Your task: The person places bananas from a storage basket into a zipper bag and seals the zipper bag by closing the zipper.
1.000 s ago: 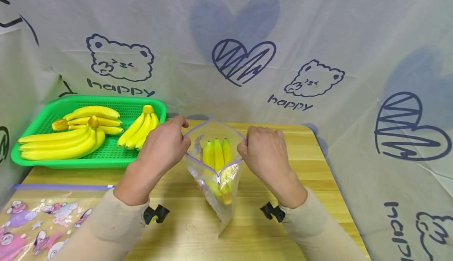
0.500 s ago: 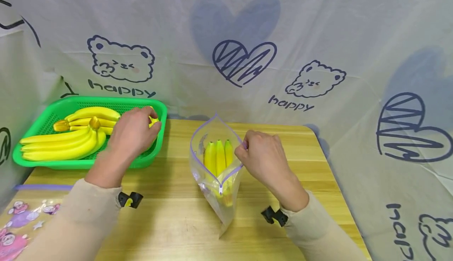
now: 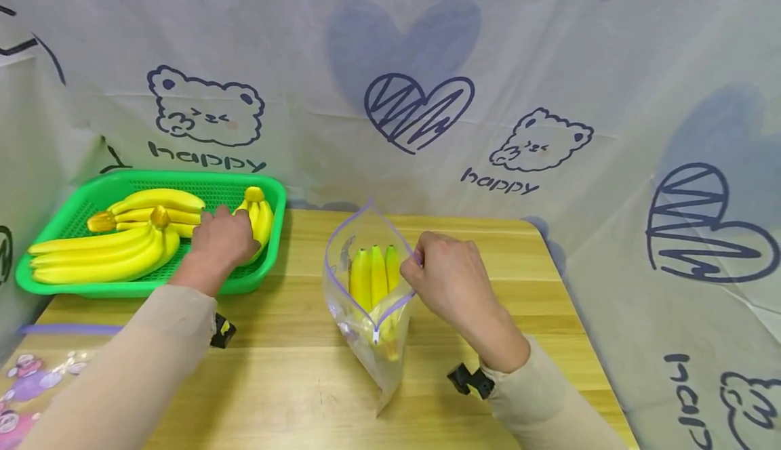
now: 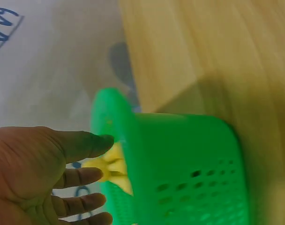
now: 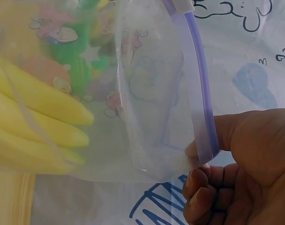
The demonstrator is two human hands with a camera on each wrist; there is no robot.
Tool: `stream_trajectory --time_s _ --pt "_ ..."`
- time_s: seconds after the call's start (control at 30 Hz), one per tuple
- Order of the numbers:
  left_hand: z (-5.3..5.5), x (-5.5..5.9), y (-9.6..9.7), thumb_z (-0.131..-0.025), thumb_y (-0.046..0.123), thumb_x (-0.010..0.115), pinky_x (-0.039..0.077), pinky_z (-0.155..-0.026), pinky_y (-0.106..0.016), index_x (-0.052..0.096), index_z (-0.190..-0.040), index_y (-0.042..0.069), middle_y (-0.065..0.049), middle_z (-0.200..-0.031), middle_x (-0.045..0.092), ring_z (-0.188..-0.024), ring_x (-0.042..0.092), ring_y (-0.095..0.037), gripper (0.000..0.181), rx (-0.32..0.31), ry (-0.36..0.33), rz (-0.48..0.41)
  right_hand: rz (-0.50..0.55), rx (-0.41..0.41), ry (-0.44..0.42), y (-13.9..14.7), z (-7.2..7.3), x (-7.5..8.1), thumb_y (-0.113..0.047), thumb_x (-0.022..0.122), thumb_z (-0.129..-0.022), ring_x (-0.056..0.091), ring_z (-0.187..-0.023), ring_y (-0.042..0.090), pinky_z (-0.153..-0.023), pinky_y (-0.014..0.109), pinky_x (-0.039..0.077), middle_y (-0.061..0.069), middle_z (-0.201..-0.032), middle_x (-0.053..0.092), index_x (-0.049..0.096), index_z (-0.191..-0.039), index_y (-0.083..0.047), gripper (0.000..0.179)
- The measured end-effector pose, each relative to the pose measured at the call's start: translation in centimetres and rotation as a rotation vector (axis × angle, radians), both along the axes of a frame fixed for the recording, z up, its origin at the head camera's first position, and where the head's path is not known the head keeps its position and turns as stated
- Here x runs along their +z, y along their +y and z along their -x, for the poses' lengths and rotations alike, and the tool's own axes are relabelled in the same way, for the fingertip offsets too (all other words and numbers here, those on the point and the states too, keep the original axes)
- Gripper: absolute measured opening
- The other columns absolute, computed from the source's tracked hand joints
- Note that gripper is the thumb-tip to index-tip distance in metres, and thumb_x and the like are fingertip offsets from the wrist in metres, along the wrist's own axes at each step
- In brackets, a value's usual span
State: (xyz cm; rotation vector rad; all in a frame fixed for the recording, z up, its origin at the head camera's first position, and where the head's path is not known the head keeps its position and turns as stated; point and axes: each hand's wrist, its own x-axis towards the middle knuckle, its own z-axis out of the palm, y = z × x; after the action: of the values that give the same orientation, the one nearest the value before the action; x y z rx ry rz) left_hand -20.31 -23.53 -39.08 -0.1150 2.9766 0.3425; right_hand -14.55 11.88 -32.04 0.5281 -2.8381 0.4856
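Note:
My left hand (image 3: 222,240) is over the right part of the green basket (image 3: 281,223), beside a small banana bunch (image 3: 264,223). In the left wrist view, that hand (image 4: 44,173) has its thumb and fingers extended and apart, near the bunch's stem end (image 4: 102,166). My right hand (image 3: 451,280) pinches the purple rim of a clear zip bag (image 3: 338,301) between thumb and finger, as the right wrist view confirms. The bag's mouth gapes, its white slider (image 3: 375,335) at the near corner. Inside it is a banana bunch (image 3: 378,277), tips up.
Two other banana bunches, one at the back (image 3: 158,199) and one in front (image 3: 97,260), lie in the basket's left part. A flat printed zip bag (image 3: 43,375) lies at the table's near left. A printed cloth (image 3: 305,64) hangs behind the wooden table (image 3: 293,382).
My left hand let go of the bag's left rim and went left to the basket, lately shifting off the small bunch's stem to its left side. The right hand keeps its pinch.

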Motion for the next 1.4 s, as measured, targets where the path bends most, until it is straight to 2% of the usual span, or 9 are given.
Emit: stream_trajectory --time_s 0.17,0.4,0.6,0.77,0.87,0.97,1.07,1.27,1.4 --pt "0.2 -1.6 -0.4 -0.095 0.024 0.066 0.037 -0.101 -0.079 0.038 -0.143 -0.018 -0.049 -0.135 0.036 -0.127 0.035 -0.071 0.070 0.034 -0.050 -0.007 -0.011 0.005 0.003 -0.2 -0.2 -0.2 -0.011 0.061 -0.083 0.048 -0.053 0.017 -0.060 0.035 0.041 -0.002 -0.059 0.051 0.054 -0.066 -0.015 0.019" --pt "0.3 -2.7 -1.9 -0.092 0.021 0.063 0.044 -0.094 -0.078 0.039 -0.140 -0.017 -0.048 -0.128 0.042 -0.120 0.043 -0.070 0.066 -0.003 -0.031 0.000 -0.013 0.006 0.009 -0.2 -0.3 -0.4 -0.012 0.062 -0.084 0.049 -0.055 0.017 -0.063 0.037 0.043 -0.003 -0.060 0.051 0.054 -0.067 -0.015 0.019" --pt "0.3 -2.7 -3.9 -0.093 0.013 0.060 0.053 -0.084 -0.068 0.034 -0.138 -0.019 -0.041 -0.111 0.058 -0.098 0.064 -0.057 0.061 -0.075 -0.045 -0.033 -0.013 0.000 0.002 -0.2 -0.4 -0.5 -0.012 0.061 -0.084 0.049 -0.056 0.016 -0.066 0.038 0.043 -0.003 -0.060 0.051 0.054 -0.067 -0.016 0.019" --pt "-0.1 -2.2 -5.6 -0.094 0.005 0.057 0.052 -0.089 -0.065 0.025 -0.148 -0.019 -0.040 -0.116 0.063 -0.102 0.066 -0.054 0.068 -0.123 -0.089 -0.055 -0.014 0.011 0.013 -0.1 -0.4 -0.4 -0.010 0.061 -0.083 0.047 -0.053 0.016 -0.062 0.036 0.041 -0.003 -0.058 0.050 0.052 -0.065 -0.016 0.021" --pt "-0.5 -1.6 -6.2 -0.096 0.003 0.054 0.052 -0.086 -0.064 0.030 -0.146 -0.018 -0.040 -0.116 0.061 -0.100 0.065 -0.051 0.059 -0.119 -0.129 -0.037 -0.017 0.015 0.012 -0.1 -0.4 -0.4 -0.011 0.062 -0.083 0.048 -0.054 0.016 -0.063 0.036 0.042 -0.003 -0.059 0.050 0.052 -0.066 -0.016 0.020" --pt "-0.9 -1.2 -6.0 -0.099 0.005 0.049 0.048 -0.087 -0.071 0.036 -0.139 -0.017 -0.042 -0.117 0.056 -0.103 0.060 -0.057 0.048 -0.063 -0.126 -0.004 -0.016 0.008 0.006 -0.1 -0.4 -0.3 -0.010 0.062 -0.083 0.048 -0.054 0.016 -0.064 0.036 0.042 -0.003 -0.059 0.050 0.052 -0.066 -0.016 0.020" --pt "-1.0 -1.2 -5.0 -0.099 0.010 0.048 0.042 -0.091 -0.079 0.039 -0.138 -0.017 -0.045 -0.122 0.050 -0.112 0.052 -0.066 0.048 -0.019 -0.068 0.013 -0.018 -0.001 -0.004 -0.1 -0.5 -0.3 -0.010 0.061 -0.083 0.048 -0.054 0.016 -0.064 0.036 0.042 -0.003 -0.059 0.050 0.052 -0.066 -0.016 0.020" --pt "-0.7 -2.0 -2.6 -0.094 0.017 0.063 0.033 -0.098 -0.085 0.035 -0.143 -0.016 -0.047 -0.130 0.044 -0.123 0.039 -0.070 0.066 -0.007 0.036 0.003 -0.020 -0.010 -0.016 -0.2 -0.5 -0.3 -0.011 0.062 -0.083 0.050 -0.056 0.017 -0.066 0.038 0.043 -0.003 -0.060 0.052 0.054 -0.067 -0.016 0.019" --pt "-0.6 -3.0 -2.3 -0.095 0.011 0.057 0.032 -0.099 -0.086 0.033 -0.141 -0.017 -0.048 -0.128 0.042 -0.123 0.037 -0.072 0.058 -0.017 0.037 0.034 -0.019 -0.008 -0.025 -0.2 -0.6 -0.3 -0.011 0.062 -0.083 0.050 -0.056 0.016 -0.067 0.038 0.044 -0.004 -0.060 0.052 0.054 -0.067 -0.016 0.018"
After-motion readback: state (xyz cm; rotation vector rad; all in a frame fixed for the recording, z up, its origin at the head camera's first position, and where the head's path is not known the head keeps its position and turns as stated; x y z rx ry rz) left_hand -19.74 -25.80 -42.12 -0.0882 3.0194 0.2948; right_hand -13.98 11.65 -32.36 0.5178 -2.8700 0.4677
